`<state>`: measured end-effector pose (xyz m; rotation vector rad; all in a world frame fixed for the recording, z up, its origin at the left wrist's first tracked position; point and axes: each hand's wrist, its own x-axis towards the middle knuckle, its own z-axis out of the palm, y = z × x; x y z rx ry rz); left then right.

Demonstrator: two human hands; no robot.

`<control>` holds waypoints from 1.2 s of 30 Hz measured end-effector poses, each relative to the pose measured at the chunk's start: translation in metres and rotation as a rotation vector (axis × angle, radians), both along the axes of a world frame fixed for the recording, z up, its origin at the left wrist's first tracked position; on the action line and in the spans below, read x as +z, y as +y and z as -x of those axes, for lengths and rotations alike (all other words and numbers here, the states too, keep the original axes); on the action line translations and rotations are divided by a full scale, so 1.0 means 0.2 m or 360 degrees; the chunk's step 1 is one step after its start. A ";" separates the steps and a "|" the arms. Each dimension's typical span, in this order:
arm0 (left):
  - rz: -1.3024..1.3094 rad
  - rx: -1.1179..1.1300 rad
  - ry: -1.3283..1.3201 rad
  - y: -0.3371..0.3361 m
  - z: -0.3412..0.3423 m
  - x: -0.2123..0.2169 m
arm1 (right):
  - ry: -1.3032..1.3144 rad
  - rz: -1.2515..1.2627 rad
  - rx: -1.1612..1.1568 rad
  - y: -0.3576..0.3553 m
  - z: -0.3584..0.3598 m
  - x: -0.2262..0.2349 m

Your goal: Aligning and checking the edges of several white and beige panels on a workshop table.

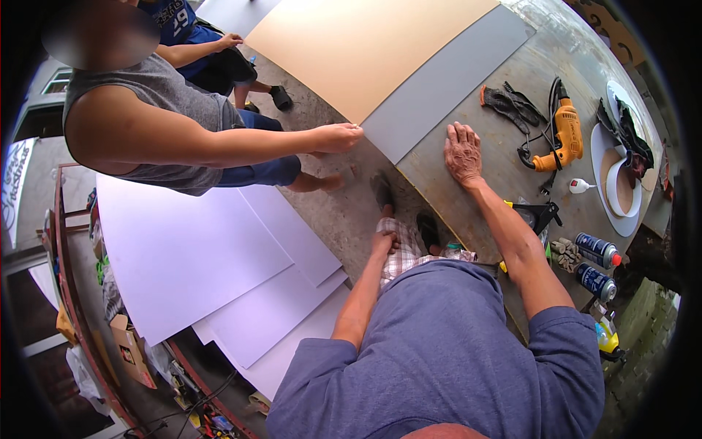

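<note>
Workshop floor, scuffed plywood bench as landmark. My right hand lies flat and open on the bench, fingers spread, holding nothing, just beside the grey sheet and its tan panel. My left hand rests on my thigh off the bench edge, empty. A co-worker's hand grips the sheet's corner. Yellow drill lies further along the bench. I'd press down evenly and keep my fingers off the sheet edge.

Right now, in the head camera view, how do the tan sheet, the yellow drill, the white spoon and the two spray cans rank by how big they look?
1. Tan sheet, by far the largest.
2. Yellow drill.
3. The two spray cans: they look alike, so no ranking between them.
4. White spoon, smallest.
</note>
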<state>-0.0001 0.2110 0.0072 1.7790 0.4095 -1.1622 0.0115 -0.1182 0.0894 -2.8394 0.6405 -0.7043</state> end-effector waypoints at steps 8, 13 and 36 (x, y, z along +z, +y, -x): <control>-0.0071 -0.0056 0.0038 -0.11 -0.13 0.07 | 0.0083 -0.0087 -0.0052 0.00 -0.02 0.03; 0.0053 -0.0030 -0.0025 -0.01 -0.01 0.01 | 0.0037 -0.0033 -0.0007 0.00 0.00 0.00; -0.0039 -0.0031 -0.0096 -0.02 -0.03 0.00 | 0.0087 -0.0042 -0.0068 0.00 -0.02 0.03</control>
